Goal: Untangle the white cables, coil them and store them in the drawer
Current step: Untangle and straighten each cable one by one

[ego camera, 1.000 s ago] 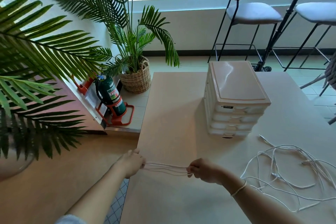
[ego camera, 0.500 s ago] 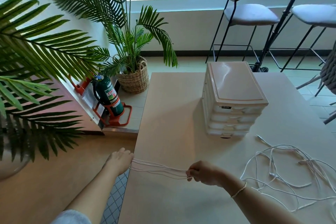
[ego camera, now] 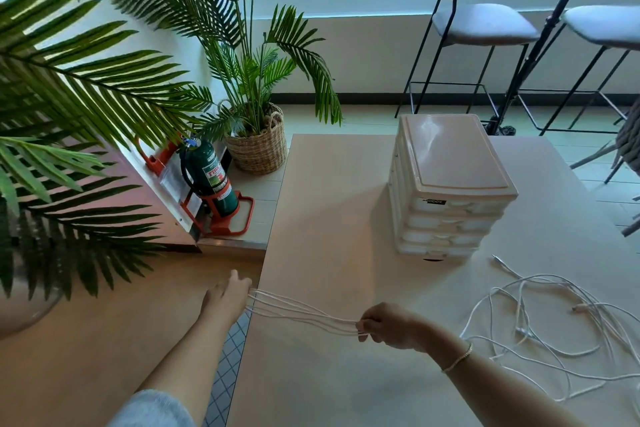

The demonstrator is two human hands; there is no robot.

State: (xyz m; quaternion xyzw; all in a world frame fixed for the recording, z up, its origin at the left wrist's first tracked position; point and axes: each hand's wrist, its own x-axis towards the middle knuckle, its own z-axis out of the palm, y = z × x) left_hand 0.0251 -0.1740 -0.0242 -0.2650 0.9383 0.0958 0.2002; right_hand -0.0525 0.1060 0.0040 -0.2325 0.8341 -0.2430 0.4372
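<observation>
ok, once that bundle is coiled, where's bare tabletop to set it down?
Free: the table left of the drawer unit, back to its far edge, and the near strip under the right hand. Crowded: right of that hand, where loose white cables sprawl to the edge.

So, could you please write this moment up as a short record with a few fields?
left hand: holds one end of the stretched cable bundle, just past the table's left edge
right hand: pinches the other end, over the table
stretched cable bundle: several white strands, taut between the hands
loose cables: tangled on the table, to the right
drawer unit: on the table, all drawers closed
stored so far: nothing visible
</observation>
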